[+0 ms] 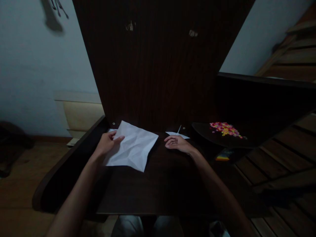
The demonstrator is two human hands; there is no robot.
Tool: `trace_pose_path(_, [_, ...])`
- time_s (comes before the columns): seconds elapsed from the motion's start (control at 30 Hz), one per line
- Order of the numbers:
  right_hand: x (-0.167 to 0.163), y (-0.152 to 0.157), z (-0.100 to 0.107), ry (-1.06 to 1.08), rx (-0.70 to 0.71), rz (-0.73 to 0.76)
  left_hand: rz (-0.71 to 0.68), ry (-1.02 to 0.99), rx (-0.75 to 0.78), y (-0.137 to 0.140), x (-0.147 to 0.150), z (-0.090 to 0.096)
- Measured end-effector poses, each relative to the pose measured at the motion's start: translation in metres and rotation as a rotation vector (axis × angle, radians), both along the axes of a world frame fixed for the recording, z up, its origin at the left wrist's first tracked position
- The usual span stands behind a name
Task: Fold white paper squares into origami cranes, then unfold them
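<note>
A creased square sheet of white paper (pixel 134 144) is gripped at its left side by my left hand (pixel 108 142), thumb on top and fingers partly hidden behind it. The sheet tilts a little over the dark desk top (pixel 138 194). My right hand (pixel 178 144) is to the right of the sheet, apart from it, with its fingers curled and nothing visible in them. Just behind that hand lies a folded white paper piece (pixel 178 133) with a thin point sticking up. Whether the hand touches it I cannot tell.
Several small pink, red and yellow pieces (pixel 225 129) lie in a heap on a dark corner shelf (pixel 204 133) at the right. Under it is an item with a rainbow-coloured edge (pixel 223 158). A tall dark back panel (pixel 158 72) and a left side panel (pixel 66 174) enclose the desk.
</note>
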State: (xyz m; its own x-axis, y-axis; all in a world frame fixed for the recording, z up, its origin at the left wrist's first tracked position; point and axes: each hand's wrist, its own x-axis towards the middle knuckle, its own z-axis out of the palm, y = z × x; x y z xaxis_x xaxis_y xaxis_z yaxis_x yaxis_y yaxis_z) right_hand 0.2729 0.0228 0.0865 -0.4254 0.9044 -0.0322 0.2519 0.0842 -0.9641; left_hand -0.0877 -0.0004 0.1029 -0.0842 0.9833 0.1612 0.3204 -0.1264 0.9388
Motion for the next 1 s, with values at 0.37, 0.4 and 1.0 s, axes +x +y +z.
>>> trace_pose_path(0.37, [-0.010,-0.001,-0.036,0.016,-0.101,0.075,-0.030,0.616,0.700,-0.007,-0.024,-0.033])
trace_pose_path(0.4, [-0.010,-0.002,-0.038,0.006,-0.107,0.081,-0.100,0.642,0.619,-0.003,-0.027,-0.046])
trace_pose_path(1.0, [0.009,-0.004,-0.057,-0.068,-0.070,0.019,-0.174,1.075,0.055,0.027,-0.004,-0.053])
